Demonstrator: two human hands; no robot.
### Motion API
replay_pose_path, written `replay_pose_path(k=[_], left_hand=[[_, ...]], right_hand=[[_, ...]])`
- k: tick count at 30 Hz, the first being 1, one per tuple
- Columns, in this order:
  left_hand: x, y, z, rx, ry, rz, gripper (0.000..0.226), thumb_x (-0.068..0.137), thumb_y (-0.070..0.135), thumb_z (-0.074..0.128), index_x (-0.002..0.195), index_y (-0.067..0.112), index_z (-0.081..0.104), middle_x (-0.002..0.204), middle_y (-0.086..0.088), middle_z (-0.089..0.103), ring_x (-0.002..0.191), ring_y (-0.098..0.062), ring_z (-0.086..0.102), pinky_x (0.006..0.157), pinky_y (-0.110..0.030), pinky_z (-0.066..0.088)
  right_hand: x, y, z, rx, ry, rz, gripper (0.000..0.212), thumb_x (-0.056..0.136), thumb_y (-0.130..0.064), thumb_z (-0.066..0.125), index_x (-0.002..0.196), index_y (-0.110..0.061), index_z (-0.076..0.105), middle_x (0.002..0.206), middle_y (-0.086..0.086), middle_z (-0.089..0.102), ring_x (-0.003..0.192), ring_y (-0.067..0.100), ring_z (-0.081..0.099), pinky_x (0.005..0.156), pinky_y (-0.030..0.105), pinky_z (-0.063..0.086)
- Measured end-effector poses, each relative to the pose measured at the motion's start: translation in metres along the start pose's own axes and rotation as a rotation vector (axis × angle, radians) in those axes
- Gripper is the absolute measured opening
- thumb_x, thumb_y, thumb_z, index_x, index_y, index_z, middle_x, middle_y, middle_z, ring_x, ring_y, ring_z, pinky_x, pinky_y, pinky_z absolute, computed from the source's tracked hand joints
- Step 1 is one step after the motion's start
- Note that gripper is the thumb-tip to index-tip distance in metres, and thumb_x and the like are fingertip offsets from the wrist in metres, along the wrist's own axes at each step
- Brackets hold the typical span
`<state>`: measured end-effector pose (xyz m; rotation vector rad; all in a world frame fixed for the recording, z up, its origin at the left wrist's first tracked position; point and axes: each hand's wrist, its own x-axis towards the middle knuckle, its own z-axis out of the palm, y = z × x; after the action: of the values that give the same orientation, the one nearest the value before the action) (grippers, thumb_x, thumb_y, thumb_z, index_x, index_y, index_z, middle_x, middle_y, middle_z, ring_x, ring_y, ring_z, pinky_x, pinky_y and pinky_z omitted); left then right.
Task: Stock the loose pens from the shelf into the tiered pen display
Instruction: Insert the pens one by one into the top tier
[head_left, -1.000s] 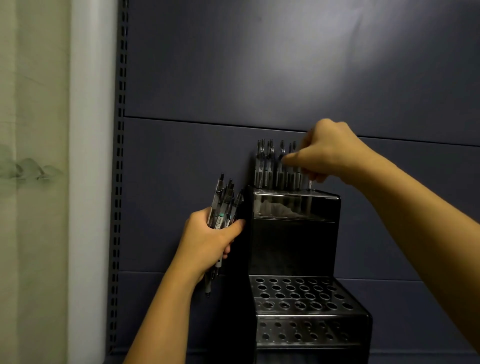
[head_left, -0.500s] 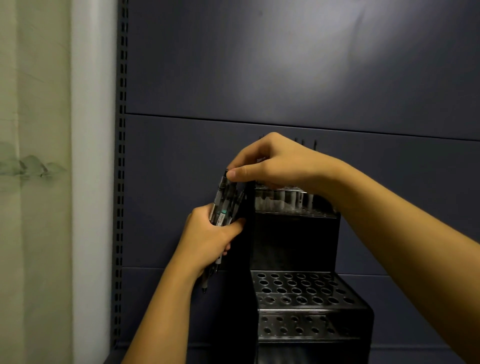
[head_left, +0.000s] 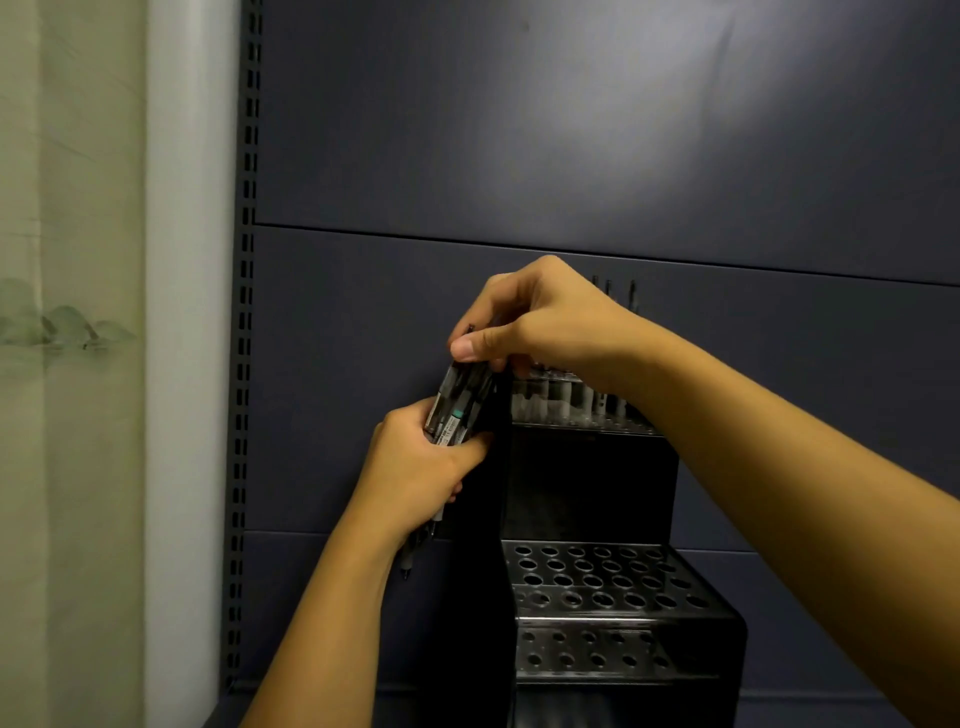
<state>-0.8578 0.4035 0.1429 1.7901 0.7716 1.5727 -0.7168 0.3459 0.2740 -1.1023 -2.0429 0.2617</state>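
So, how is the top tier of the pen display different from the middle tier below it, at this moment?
The top tier holds a row of upright pens, while the middle tier shows only empty holes. The top tier sits high and far back, partly hidden behind the right hand; the middle tier sits lower, nearer the camera and in full view. Both belong to the same dark display.

Dark blue-grey metal back panel filled wall behind and above hands, horizontal seam running just above them. Slotted shelving upright stood left of hands. Beyond it, white post, then pale green curtain with faint leaf print. Soft light patch glowed upper right.
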Motion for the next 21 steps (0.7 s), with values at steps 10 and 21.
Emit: replay_pose_path(k=[10,21], left_hand=[[0.002,-0.005,0.002,-0.087,0.024,-0.113,0.017,0.088,0.019,0.077,0.079,0.014,0.064,0.053,-0.001,0.055,0.048,-0.013,0.051,0.048,-0.029,0.046],[0.0,-0.005,0.003,-0.093,0.022,-0.111,0.019,0.089,0.016,0.076,0.077,0.013,0.061,0.053,-0.002,0.053,0.047,-0.013,0.049,0.047,-0.028,0.045]], right_hand=[[0.0,-0.02,-0.056,0.634,0.317,-0.022,0.013,0.098,-0.013,0.064,0.091,-0.002,0.061,0.089,0.018,0.076,0.07,0.026,0.075,0.076,0.047,0.064],[-0.014,0.0,-0.103,0.246,0.658,0.017,0.022,0.097,-0.019,0.068,0.086,0.001,0.066,0.081,0.02,0.073,0.065,0.026,0.073,0.059,0.032,0.062]])
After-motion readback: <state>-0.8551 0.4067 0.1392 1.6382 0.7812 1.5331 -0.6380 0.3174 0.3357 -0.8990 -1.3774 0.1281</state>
